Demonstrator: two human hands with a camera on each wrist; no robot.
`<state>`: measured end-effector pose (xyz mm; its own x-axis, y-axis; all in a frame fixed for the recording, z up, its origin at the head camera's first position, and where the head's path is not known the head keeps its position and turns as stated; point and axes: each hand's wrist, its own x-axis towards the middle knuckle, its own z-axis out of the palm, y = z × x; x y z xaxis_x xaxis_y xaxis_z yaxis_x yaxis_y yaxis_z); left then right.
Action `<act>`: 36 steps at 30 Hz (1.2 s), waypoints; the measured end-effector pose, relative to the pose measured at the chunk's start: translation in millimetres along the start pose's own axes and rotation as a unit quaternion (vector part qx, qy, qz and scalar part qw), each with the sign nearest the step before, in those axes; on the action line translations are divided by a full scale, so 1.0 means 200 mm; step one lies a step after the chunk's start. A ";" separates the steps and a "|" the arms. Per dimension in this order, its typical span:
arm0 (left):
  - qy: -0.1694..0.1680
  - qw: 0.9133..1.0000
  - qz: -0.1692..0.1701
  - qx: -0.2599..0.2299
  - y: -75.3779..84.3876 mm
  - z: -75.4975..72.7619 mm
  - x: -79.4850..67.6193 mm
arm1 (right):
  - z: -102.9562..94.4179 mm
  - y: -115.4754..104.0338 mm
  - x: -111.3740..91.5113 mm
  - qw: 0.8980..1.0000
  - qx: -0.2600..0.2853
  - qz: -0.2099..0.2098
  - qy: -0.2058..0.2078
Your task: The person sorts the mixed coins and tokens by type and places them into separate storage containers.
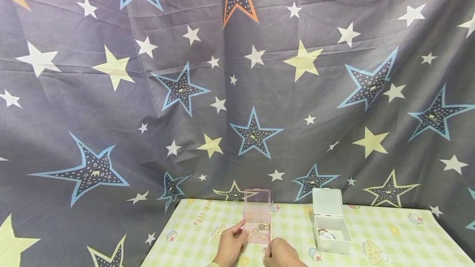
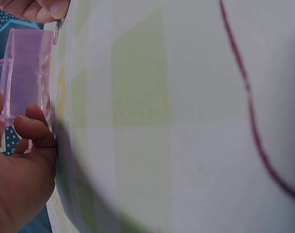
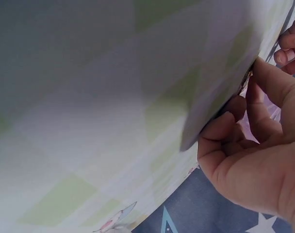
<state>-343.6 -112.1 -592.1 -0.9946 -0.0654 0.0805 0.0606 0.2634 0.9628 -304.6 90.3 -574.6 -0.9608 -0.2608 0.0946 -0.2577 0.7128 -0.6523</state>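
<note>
A clear pink lidded box (image 1: 257, 230) stands with its lid raised on the table, several small gold-toned trinkets (image 1: 264, 227) in it. At its left side, my left hand (image 1: 231, 244) holds the box, thumb near the front corner and index finger along the side. My right hand (image 1: 283, 254) is low at the box's front right. Its thumb and forefinger pinch a small shiny metal piece (image 3: 248, 77), mostly hidden by the fingertips. The left wrist view also shows the right hand (image 2: 43, 8) with this piece against the cloth, beside the pink box (image 2: 28, 73).
A white lidded box (image 1: 332, 234) stands at the right with its lid up, a white and dark red item (image 1: 326, 234) inside. The green checked tablecloth (image 1: 404, 242) covers the table. Behind it hangs a dark star-patterned curtain (image 1: 230, 102).
</note>
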 end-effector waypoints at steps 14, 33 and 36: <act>-0.001 1.000 0.002 0.003 0.00 0.00 -0.01 | 0.00 0.01 0.00 1.000 -0.003 -0.005 0.003; -0.014 1.000 -0.006 0.003 0.00 -0.01 0.01 | -0.06 -0.03 -0.02 0.996 -0.078 0.029 -0.034; -0.012 1.000 -0.005 0.003 0.00 -0.01 0.01 | -0.06 -0.03 -0.03 0.998 -0.042 0.045 -0.035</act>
<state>-345.7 -114.1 -592.4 -0.9968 -0.0456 0.0656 0.0510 0.2685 0.9619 -298.8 95.4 -562.1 -0.9717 -0.2355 -0.0160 -0.1808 0.7862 -0.5909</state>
